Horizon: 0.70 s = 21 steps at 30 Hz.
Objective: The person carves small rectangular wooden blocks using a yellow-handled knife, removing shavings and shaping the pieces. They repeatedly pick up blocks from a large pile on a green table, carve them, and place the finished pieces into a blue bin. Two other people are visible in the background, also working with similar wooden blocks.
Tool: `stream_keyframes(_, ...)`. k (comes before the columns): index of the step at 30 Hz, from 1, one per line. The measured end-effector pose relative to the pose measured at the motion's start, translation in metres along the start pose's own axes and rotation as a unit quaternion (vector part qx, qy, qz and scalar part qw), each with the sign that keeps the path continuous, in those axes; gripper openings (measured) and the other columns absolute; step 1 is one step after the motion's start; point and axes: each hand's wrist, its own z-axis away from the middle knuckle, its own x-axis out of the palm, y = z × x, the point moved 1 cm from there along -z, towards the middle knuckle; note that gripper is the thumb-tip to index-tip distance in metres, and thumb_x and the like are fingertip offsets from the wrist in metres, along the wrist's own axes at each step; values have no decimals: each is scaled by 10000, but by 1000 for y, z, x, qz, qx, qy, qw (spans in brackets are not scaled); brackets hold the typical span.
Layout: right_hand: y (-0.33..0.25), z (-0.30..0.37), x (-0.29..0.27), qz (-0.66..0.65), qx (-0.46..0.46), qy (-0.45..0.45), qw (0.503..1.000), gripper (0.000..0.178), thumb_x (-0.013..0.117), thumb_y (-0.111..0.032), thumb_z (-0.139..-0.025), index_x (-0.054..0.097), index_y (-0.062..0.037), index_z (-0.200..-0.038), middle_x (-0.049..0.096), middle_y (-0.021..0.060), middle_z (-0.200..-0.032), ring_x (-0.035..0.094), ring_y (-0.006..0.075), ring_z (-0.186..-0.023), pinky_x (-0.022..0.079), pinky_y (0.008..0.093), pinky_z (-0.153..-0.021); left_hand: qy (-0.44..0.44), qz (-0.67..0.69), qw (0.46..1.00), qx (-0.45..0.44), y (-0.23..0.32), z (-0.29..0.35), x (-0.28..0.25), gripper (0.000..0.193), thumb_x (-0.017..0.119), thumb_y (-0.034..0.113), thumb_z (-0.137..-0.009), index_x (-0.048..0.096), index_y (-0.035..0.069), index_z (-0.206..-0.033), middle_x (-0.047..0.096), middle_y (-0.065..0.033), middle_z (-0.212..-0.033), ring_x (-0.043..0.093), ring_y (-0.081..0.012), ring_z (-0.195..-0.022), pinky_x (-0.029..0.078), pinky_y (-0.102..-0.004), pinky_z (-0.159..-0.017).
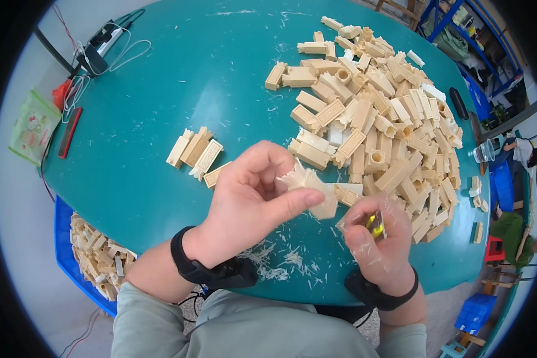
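Observation:
My left hand (244,200) is closed round a cream block-shaped piece (322,200) with a flared, jagged end, the thumb pressing along its side. To the right of that piece, my right hand (379,244) is curled round a small tool with bright yellow parts (374,225); fingers and blur hide its kind. The tool appears close to the piece, but contact cannot be made out. Several similar pieces (198,149) lie in a short row beyond my left hand. Thin pale shavings (280,262) are scattered on the table below both hands.
A large heap of cream and tan pieces (394,119) covers the right of the green table (161,89). More pieces fill a blue bin (62,250) at the lower left. A power strip (104,39), cables and a red-and-black bar (70,132) are at the left edge.

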Motion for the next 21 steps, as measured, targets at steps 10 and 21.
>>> stream_keyframes(10, -4, -2, 7, 110, -65, -7, 992, 205, 595, -211, -825, 537, -14, -823, 521, 121, -657, 518, 258, -542, 413, 325, -498, 1, -104, 976, 193, -9, 18, 6, 208, 617, -86, -759, 557, -18, -946, 631, -144, -940, 621, -157, -803, 505, -253, -681)
stream_keyframes(21, -2, -2, 10, 159, -105, 2, 982, 230, 638, -217, -795, 523, -21, -761, 524, 115, -639, 522, 275, -505, 403, 337, -442, -22, -284, 918, 277, 1, 17, 10, 257, 686, -95, -650, 582, 11, -859, 639, -192, -913, 644, -273, -738, 506, -285, -598)
